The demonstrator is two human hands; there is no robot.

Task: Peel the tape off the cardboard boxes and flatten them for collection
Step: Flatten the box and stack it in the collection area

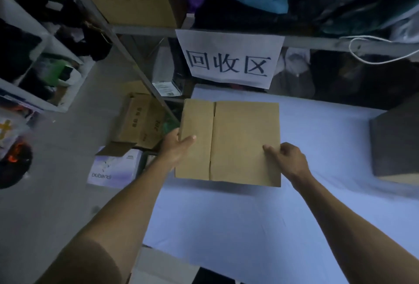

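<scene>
A flattened brown cardboard box [240, 138] lies level over the far left part of the blue-covered table [283, 215], a fold line running down its left third. My left hand [179, 145] grips its left edge, thumb on top and fingers underneath. My right hand [285, 159] pinches the box's right edge, thumb pressed on the top face. No tape shows on the visible face.
A white paper sign [230, 59] hangs from the metal shelf rail behind the table. A dark box [396, 145] stands at the table's right edge. On the floor to the left sit an open brown carton [140, 122] and a white box [115, 168].
</scene>
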